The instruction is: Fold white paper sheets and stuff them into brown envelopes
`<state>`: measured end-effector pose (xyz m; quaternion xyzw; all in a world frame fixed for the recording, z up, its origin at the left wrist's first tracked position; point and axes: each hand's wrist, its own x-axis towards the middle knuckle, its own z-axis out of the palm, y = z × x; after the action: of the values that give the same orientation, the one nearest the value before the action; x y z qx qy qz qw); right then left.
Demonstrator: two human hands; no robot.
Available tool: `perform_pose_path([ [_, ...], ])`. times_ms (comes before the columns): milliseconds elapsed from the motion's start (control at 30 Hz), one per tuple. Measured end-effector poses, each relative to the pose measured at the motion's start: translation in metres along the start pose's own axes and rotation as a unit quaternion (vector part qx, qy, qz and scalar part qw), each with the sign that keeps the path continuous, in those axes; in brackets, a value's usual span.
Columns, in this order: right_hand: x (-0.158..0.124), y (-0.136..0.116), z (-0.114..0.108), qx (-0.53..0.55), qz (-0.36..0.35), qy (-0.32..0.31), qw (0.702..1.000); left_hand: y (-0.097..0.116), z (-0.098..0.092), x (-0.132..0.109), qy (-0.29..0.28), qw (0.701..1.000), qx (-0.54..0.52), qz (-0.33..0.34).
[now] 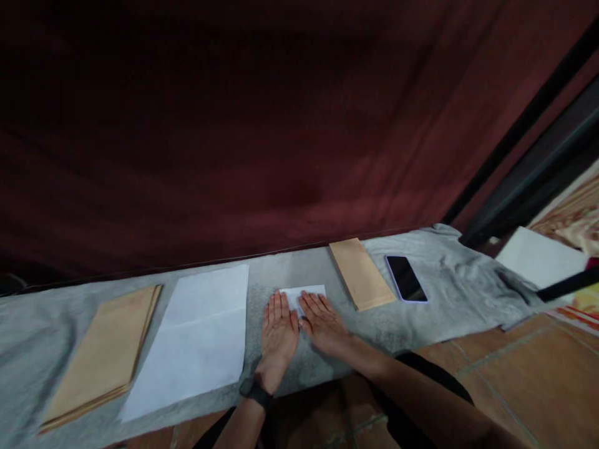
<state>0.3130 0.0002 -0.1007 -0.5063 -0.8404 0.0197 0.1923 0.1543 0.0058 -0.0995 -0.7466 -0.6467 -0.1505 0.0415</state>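
Observation:
My left hand (279, 327) lies flat with its fingers stretched out, on the left part of a small white piece of paper (304, 290). My right hand (322, 324) rests flat on the right part of the same paper, fingers extended. The paper looks folded, though both hands cover most of it. To the left of my hands is a large white sheet of paper (196, 337) with a crease across it. On the right lies a brown envelope (362, 274).
A grey cloth (440, 268) covers the low surface. A stack of brown envelopes (103, 349) lies at the far left, and a phone (406, 279) at the right. A dark red wall or curtain (281, 137) rises behind. Tiled floor (524, 368) shows in front.

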Motion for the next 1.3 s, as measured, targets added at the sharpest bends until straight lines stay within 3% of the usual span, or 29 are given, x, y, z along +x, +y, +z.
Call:
perform_pose_path([
  [133,0.002,0.015,-0.014,-0.003,-0.018,-0.017,1.0,-0.004,-0.003,0.0,0.016,0.999,-0.05,-0.005],
  [300,0.001,0.025,-0.042,0.0,-0.067,-0.089,0.994,-0.024,-0.011,0.004,0.022,0.99,-0.138,0.015],
  [433,0.004,0.026,-0.055,-0.001,-0.085,-0.116,0.99,-0.032,-0.017,0.006,0.009,0.991,-0.133,0.026],
  [767,0.008,0.022,-0.059,-0.027,-0.073,-0.108,0.991,-0.032,-0.025,0.002,-0.004,0.991,-0.11,0.069],
  [1100,0.007,0.017,-0.069,-0.029,-0.089,-0.097,0.991,-0.035,-0.027,0.01,-0.025,0.985,-0.164,0.04],
  [1300,0.002,0.022,-0.07,-0.027,-0.094,-0.114,0.989,-0.032,-0.035,0.01,-0.074,0.987,-0.141,0.028],
])
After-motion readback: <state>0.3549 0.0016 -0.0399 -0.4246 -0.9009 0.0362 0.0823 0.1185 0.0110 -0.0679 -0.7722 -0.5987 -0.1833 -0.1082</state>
